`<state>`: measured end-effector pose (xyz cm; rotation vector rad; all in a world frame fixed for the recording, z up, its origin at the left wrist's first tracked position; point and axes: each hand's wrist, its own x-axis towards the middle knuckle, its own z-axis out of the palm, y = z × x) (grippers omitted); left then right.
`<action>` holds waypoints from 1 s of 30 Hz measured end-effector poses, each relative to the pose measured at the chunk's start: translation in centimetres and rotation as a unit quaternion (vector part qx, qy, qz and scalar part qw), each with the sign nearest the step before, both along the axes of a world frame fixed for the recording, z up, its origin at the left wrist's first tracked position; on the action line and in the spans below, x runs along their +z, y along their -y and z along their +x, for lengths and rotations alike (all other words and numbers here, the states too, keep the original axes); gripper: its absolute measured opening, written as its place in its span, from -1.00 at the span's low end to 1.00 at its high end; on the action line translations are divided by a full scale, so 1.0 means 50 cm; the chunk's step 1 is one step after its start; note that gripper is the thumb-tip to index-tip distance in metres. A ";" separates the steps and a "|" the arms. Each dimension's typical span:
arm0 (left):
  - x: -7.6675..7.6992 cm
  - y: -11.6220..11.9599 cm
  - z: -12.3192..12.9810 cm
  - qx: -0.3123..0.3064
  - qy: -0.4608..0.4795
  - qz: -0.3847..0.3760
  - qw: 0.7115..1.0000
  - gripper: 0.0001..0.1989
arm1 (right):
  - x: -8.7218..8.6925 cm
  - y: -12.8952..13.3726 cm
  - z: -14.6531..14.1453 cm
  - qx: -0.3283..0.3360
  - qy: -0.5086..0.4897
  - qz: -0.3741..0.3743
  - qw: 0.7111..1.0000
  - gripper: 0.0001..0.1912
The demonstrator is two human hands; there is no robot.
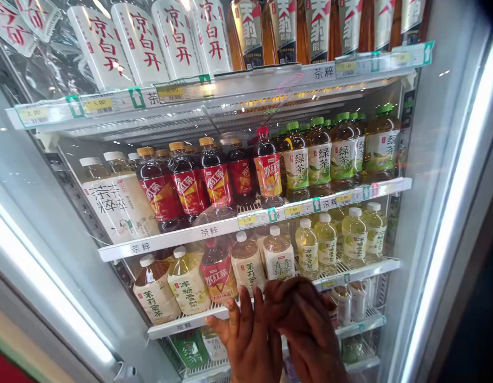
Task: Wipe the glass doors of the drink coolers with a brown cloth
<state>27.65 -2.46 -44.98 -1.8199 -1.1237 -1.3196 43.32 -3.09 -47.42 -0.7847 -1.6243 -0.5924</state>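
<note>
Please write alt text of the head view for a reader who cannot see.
A person's bare, outspread left hand and curled right hand are before a lit, white drinks cooler. Its white-edged shelves hold dark plastic bottles with red labels and green-capped plastic bottles with pale labels.

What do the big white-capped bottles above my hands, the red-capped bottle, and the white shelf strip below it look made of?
White-capped bottles: probably clear plastic; their shoulders look see-through.
Red-capped bottle: likely glossy plastic too, with highlights on its shoulder.
White shelf strip: smooth, soft sheen; plastic or painted metal, I can't tell which.
</note>
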 end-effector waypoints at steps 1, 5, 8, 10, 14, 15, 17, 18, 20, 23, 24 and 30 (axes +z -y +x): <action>-0.001 0.000 0.002 -0.002 0.002 -0.003 1.000 -0.12 | 0.013 -0.001 -0.003 0.002 0.010 0.015 1.000 -0.74; -0.002 -0.002 0.003 0.021 0.002 -0.013 1.000 -0.07 | 0.066 -0.010 0.041 0.000 0.030 0.029 0.999 -0.66; -0.001 -0.005 0.007 0.036 0.001 -0.012 0.999 -0.07 | 0.043 -0.012 0.082 -0.008 -0.007 0.014 1.000 -0.48; -0.002 -0.006 0.016 0.037 0.000 -0.008 0.999 -0.09 | 0.012 -0.008 0.083 -0.011 -0.025 -0.005 1.000 -0.45; -0.005 -0.002 0.047 -0.001 -0.001 -0.013 1.000 -0.16 | 0.009 -0.008 0.055 0.001 0.029 0.018 0.999 -0.59; -0.004 -0.001 0.055 -0.006 0.000 -0.013 1.000 -0.17 | 0.026 -0.011 0.055 0.002 0.037 0.028 0.999 -0.61; 0.002 0.001 0.069 0.001 -0.004 -0.013 1.000 -0.17 | 0.065 -0.018 0.073 0.011 0.004 0.035 0.999 -0.59; 0.006 0.002 0.074 0.006 -0.010 -0.013 1.000 -0.16 | 0.080 -0.022 0.088 0.017 -0.026 0.033 0.999 -0.54; 0.017 0.004 0.082 0.013 -0.020 -0.012 1.000 -0.15 | 0.090 -0.024 0.119 0.024 -0.073 0.030 0.997 -0.45; 0.031 0.005 0.094 0.011 -0.023 -0.006 1.000 -0.17 | 0.053 -0.015 0.139 0.015 -0.099 0.021 0.995 -0.39; 0.034 0.006 0.099 0.010 -0.023 -0.005 1.000 -0.17 | 0.037 -0.010 0.135 0.016 -0.091 0.014 0.996 -0.40; 0.052 0.003 0.127 0.017 -0.012 0.015 1.000 -0.18 | 0.067 -0.010 0.123 0.012 0.006 0.030 0.999 -0.63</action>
